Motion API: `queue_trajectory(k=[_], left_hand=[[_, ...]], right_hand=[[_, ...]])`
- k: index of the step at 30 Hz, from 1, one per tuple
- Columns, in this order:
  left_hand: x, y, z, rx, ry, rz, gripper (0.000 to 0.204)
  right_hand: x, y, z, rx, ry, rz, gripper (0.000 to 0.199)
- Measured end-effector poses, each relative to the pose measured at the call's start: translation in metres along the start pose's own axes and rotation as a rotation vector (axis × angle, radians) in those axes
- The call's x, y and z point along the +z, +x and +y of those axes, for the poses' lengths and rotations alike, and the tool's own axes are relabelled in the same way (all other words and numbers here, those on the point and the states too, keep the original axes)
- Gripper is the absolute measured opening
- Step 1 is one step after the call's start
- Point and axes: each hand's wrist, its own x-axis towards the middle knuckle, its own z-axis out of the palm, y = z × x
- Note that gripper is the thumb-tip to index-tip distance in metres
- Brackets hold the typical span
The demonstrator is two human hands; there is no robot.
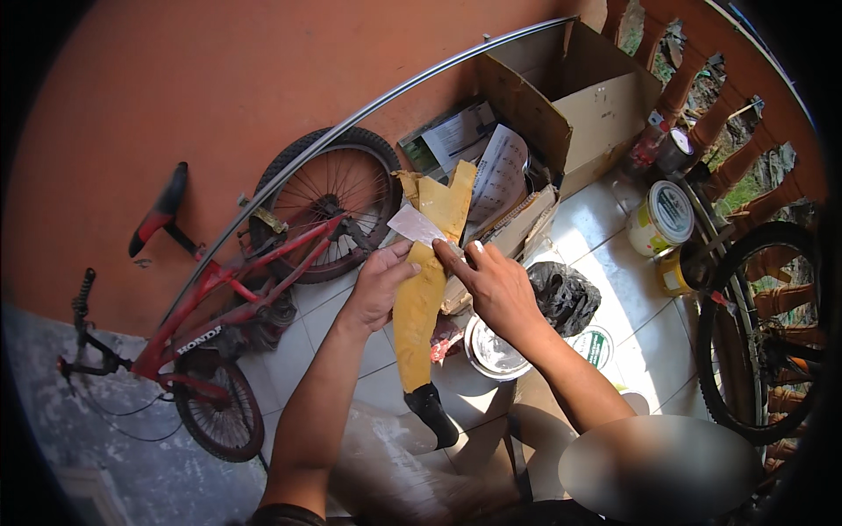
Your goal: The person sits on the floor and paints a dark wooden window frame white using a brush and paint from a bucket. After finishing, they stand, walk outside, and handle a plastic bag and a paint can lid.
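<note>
A long, curved yellow piece (419,307) with a black lower end (431,416) stands between my hands. My left hand (379,285) is closed on its left edge, thumb on the front. Across its upper part lies a small pale pinkish sheet (416,224). Its lower right corner meets the fingers of my right hand (498,285), which are bent and pressed together there; the underside of that grip is hidden. Behind the sheet, a forked yellow part (449,203) rises; whether it joins the piece in my hands I cannot tell.
A red bicycle (237,285) leans by the orange wall at left. Ahead stand an open cardboard box (605,123) and printed papers (500,171). To the right are a lidded bucket (662,217), a bicycle wheel (715,351) and a black plastic bag (566,298). A round white tub (493,351) sits below my right hand.
</note>
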Motion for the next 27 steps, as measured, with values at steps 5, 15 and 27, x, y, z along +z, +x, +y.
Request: queue_trajectory(k=[5,15,27], left_hand=[[-0.022,0.006,0.0,0.068,-0.014,0.065,0.049],[-0.22,-0.051,0.007,-0.46,0.42,0.28,0.048],[0.121,0.01,-0.02,0.097,1.244,0.003,0.056]], right_hand=[[-0.007,-0.028,0.011,0.041,0.05,-0.033,0.083],[-0.018,-0.217,0.026,0.93,0.627,-0.12,0.032],[-0.064,-0.194,0.022,1.148,0.335,0.402,0.021]])
